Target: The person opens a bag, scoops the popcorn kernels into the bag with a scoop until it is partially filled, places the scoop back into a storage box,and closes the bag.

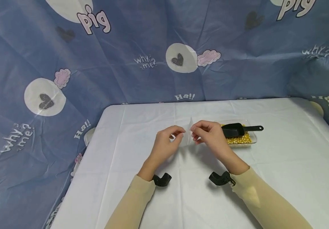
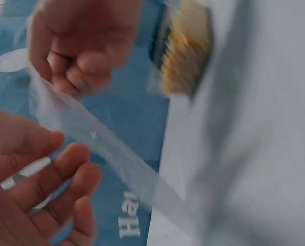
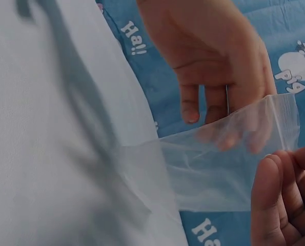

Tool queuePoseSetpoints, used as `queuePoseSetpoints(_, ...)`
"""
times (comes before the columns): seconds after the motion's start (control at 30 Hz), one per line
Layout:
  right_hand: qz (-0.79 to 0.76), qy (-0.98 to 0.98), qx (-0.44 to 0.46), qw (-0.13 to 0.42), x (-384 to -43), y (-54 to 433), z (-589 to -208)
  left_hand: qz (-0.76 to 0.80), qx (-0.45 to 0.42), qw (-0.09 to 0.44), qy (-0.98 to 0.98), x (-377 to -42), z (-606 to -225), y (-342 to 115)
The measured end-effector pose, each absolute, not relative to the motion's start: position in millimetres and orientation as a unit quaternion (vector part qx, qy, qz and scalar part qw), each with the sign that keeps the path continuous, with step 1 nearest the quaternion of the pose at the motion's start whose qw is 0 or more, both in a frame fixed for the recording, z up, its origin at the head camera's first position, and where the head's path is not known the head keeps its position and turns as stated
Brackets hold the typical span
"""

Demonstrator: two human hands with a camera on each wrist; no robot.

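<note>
A clear zip-top plastic bag (image 3: pixel 208 179) hangs between my two hands over the white table. My right hand (image 1: pixel 210 135) pinches it by the zip edge between thumb and fingers, as the right wrist view shows. My left hand (image 1: pixel 165 143) is at the bag's other side. Its fingers, fairly straight, show through the film in the right wrist view. In the left wrist view the left fingertips (image 2: pixel 73 154) are spread beside the film, with a gap between thumb and fingers. The bag looks flat, with nothing inside.
Just beyond my right hand, a clear rectangular container (image 1: pixel 254 140) holds yellow corn kernels (image 1: pixel 238 140). A black scoop (image 1: pixel 234 130) lies on them, handle pointing right. A white cloth covers the table (image 1: pixel 141 121). Behind it hangs a blue printed curtain (image 1: pixel 141 79).
</note>
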State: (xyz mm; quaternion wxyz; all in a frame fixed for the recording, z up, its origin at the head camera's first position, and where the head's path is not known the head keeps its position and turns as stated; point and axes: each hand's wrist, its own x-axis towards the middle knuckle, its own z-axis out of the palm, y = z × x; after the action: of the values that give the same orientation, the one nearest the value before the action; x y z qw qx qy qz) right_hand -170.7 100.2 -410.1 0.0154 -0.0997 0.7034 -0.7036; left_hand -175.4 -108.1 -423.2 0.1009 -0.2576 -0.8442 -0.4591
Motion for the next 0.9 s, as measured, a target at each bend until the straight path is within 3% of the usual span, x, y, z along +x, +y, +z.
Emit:
queuePoseSetpoints(0.17,-0.694,0.71,-0.115,0.016,-168,95,-407,-0.597,-0.19,0.009,-0.779,-168,-411,-106)
queuePoseSetpoints(0.43,-0.671,0.727,-0.145,0.012,-165,93,-404,-0.67,-0.136,-0.075,-0.726,-163,-397,-104)
queuePoseSetpoints(0.9,-0.657,0.731,-0.181,0.025,-161,88,-401,-0.68,-0.105,-0.089,-0.72,-159,-392,-102)
